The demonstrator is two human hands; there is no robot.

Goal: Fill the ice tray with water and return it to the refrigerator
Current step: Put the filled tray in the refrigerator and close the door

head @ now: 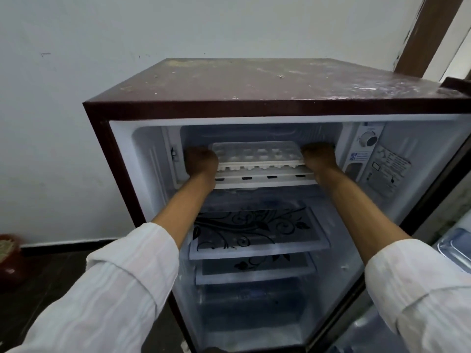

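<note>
Cut off at 9 o'clock: red pot (9,256). Grips with left hand (201,161) the 9 o'clock end of the ice tray (257,155), level inside the freezer box (254,133) atop the refrigerator (254,82); clamps the 3 o'clock end with right hand (318,157), fingertips hidden. Toward 3 o'clock, dial (368,140) and stickers (391,171), print too blurred to read

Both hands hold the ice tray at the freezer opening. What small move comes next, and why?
Probably slide the tray level, a little deeper into the freezer, then let go. The left hand and right hand grip its ends, and its front edge sits at the freezer's front lip, so it looks not fully in. Level is safer, in case the cells hold water.
</note>
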